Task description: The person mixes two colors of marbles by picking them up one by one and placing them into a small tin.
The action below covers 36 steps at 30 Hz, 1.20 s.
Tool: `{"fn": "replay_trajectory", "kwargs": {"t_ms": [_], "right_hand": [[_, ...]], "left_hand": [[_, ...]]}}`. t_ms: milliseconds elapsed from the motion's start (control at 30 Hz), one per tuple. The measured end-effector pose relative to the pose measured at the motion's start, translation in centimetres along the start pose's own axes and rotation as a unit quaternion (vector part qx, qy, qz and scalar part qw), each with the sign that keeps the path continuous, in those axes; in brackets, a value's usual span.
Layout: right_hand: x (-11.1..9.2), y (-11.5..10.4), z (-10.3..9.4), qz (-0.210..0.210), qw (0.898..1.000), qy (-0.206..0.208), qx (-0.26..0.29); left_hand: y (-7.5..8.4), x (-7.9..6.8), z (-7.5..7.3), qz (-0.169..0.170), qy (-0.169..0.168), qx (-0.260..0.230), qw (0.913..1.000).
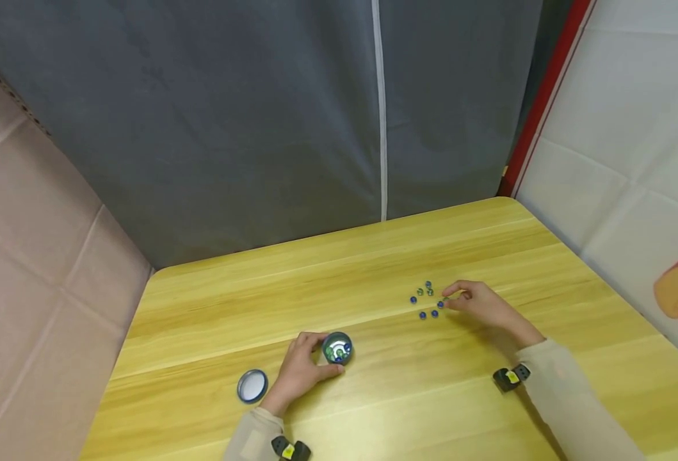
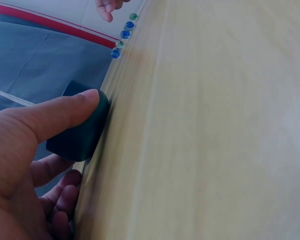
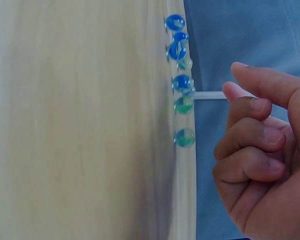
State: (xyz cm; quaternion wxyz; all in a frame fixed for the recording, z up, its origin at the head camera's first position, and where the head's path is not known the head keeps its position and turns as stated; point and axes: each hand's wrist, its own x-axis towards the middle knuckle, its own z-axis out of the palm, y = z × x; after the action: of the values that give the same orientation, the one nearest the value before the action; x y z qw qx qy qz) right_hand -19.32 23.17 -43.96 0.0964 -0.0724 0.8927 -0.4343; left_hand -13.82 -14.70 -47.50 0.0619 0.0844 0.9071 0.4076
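Observation:
My left hand (image 1: pixel 302 372) grips a small round dark tin (image 1: pixel 328 338) on the table, the thumb on its near side. Several blue and green marbles lie inside the tin. In the left wrist view the thumb presses the tin's dark wall (image 2: pixel 79 137). My right hand (image 1: pixel 477 304) hovers beside a loose group of marbles, thumb and index finger apart with nothing seen between them. The nearest are a blue marble (image 1: pixel 440 305) and a green marble (image 3: pixel 184 137); another blue marble (image 1: pixel 413 299) lies at the group's left side.
A round lid (image 1: pixel 252 386), blue-rimmed with a pale inside, lies left of my left hand. The wood-grain table (image 1: pixel 258 282) meets a grey curtain (image 1: pixel 258 128) at the back. Pale cloth walls stand on both sides.

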Motion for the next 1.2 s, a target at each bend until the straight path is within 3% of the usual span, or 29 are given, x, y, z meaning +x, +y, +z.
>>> {"fn": "replay_trajectory", "kwargs": {"t_ms": [600,1200], "right_hand": [[-0.3,0.6,-0.6,0.034,0.999,-0.003,-0.014],[0.7,1.7,0.1,0.014,0.999,-0.028,-0.007]], "left_hand": [[0.1,-0.2,0.0,-0.006,0.0,0.001,1.0],[0.3,-0.5,0.0,-0.003,-0.003,0.007,1.0]]}}
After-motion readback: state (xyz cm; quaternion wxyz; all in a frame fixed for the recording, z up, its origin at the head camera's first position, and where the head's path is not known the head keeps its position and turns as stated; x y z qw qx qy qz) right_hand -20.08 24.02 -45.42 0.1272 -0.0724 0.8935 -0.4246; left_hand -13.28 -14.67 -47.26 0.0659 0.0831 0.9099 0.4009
